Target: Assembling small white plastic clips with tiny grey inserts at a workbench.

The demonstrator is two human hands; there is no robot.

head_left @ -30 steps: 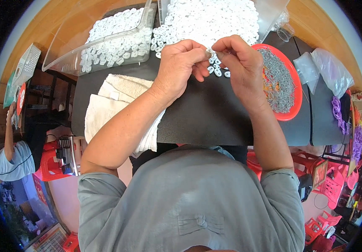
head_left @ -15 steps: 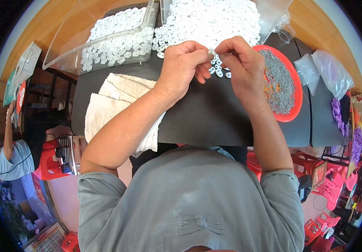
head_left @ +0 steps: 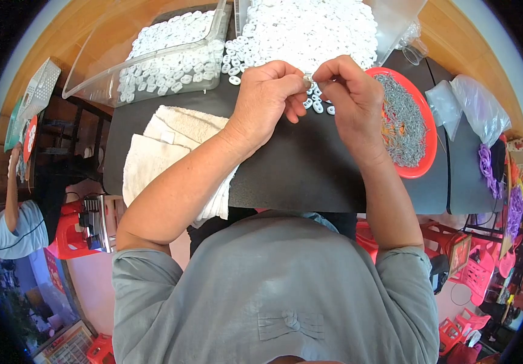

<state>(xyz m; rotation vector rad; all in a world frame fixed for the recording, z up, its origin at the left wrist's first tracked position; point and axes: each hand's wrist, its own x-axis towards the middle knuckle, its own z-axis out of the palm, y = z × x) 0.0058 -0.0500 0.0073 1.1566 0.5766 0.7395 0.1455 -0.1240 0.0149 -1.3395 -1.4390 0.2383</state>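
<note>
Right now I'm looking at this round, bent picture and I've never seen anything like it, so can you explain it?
There is no machine: these are a person's bare hands, seen from a wide fisheye camera on their head, which bends straight edges. The left hand and right hand bring their fingertips close together above a dark table; whatever they pinch is too small to make out. Beyond are white oval pieces, with more inside a clear bin. On the right, a red bowl holds thin grey pieces; on the left lies a cream towel.
</note>
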